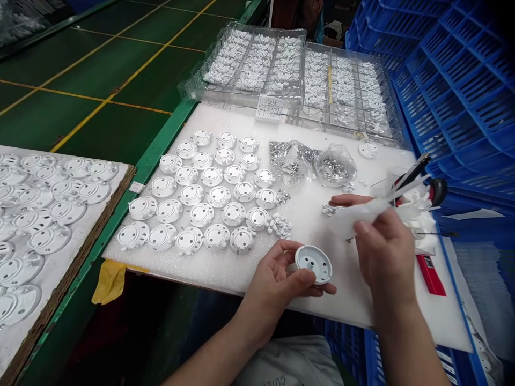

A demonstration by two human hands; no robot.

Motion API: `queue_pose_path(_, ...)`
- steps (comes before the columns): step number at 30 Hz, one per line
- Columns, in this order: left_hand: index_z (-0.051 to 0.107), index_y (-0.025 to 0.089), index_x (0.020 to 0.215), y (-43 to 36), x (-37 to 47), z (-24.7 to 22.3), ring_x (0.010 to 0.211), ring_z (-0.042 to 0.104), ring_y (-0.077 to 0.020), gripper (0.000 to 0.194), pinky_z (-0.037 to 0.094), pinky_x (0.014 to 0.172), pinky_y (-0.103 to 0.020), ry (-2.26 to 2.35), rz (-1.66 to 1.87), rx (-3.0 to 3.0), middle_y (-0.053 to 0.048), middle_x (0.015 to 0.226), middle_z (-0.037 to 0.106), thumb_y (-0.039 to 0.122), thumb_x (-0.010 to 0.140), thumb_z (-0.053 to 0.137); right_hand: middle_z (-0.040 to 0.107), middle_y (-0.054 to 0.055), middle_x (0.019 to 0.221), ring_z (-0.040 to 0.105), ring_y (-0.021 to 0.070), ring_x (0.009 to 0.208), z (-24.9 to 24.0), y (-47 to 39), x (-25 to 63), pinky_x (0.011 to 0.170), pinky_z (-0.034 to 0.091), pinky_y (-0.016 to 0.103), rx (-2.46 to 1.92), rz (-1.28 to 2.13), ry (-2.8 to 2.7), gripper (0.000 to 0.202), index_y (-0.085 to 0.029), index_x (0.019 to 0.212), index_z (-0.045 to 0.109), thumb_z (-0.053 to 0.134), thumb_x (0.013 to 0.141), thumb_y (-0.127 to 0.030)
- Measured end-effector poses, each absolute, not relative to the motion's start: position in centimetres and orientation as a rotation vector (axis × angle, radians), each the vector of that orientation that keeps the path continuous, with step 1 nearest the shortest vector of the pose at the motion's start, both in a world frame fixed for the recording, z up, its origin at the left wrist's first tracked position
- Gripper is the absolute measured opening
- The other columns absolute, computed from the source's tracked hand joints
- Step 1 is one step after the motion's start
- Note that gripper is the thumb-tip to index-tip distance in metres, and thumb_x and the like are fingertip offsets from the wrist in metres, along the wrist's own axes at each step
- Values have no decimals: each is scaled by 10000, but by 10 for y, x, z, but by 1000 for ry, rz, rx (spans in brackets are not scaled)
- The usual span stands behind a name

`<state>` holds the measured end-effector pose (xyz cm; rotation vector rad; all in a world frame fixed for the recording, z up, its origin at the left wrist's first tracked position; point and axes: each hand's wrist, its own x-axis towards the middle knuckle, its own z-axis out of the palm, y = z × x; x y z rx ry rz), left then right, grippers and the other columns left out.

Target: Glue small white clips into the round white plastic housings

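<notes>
My left hand point(277, 281) is wrapped round a white round cover point(316, 262), its hollow inside turned up towards me, with a small post in the middle. Over the right part of the table, my right hand point(384, 249) is closed on a translucent white sheet point(358, 215), blurred by motion, so its exact kind does not show. Rows of similar white covers point(219, 197) lie face up to the left of my hands. Close to them sit a pile of small white parts point(280, 226) and a small heap of metal bits point(284, 197).
Two plastic bags of small metal parts point(335, 163) lie behind my hands. Clear trays point(298, 75) of white pieces line the back. Blue crates point(454, 91) stand at the right, near a container holding tools point(416, 193). Another board of covers point(52, 193) is at the left.
</notes>
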<state>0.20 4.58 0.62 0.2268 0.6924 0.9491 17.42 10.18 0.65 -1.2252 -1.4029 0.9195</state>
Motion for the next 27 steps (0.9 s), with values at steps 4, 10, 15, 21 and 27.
queue_pose_path(4, 573, 172, 977, 47, 4, 7, 678, 770, -142, 594, 558, 705, -211, 674, 962, 218, 26, 804, 710, 451, 651, 983, 622, -18, 686, 506, 145, 499, 17, 97, 181, 448, 381, 278, -1066, 1173, -1137, 315, -262, 917, 575, 744, 857, -519)
queue_pose_path(10, 580, 174, 962, 47, 5, 6, 707, 773, -132, 540, 519, 757, -209, 688, 985, 256, 33, 791, 721, 439, 692, 966, 343, -25, 696, 339, 120, 532, 25, 103, 181, 447, 268, 283, -1116, 1144, -1078, 472, -260, 777, 538, 743, 805, -683)
queue_pose_path(15, 590, 180, 941, 48, 5, 8, 718, 767, -164, 537, 522, 782, -252, 731, 968, 270, 19, 780, 715, 454, 676, 968, 241, -22, 638, 290, 152, 540, 23, 100, 177, 498, 251, 340, -1125, 903, -1090, 593, -245, 639, 418, 651, 848, -749)
queue_pose_path(21, 620, 173, 942, 50, 5, 8, 697, 743, -130, 509, 546, 771, -237, 709, 963, 256, 22, 799, 707, 441, 685, 967, 256, -27, 513, 289, 161, 507, 15, 95, 175, 538, 242, 377, -1042, 711, -1241, 556, -251, 556, 440, 732, 871, -604)
queue_pose_path(27, 617, 166, 954, 49, 4, 6, 675, 726, -95, 479, 534, 745, -195, 667, 981, 237, 24, 797, 718, 414, 722, 953, 173, -32, 515, 181, 128, 480, 6, 94, 174, 513, 198, 362, -1019, 540, -1360, 592, -227, 521, 393, 676, 940, -535)
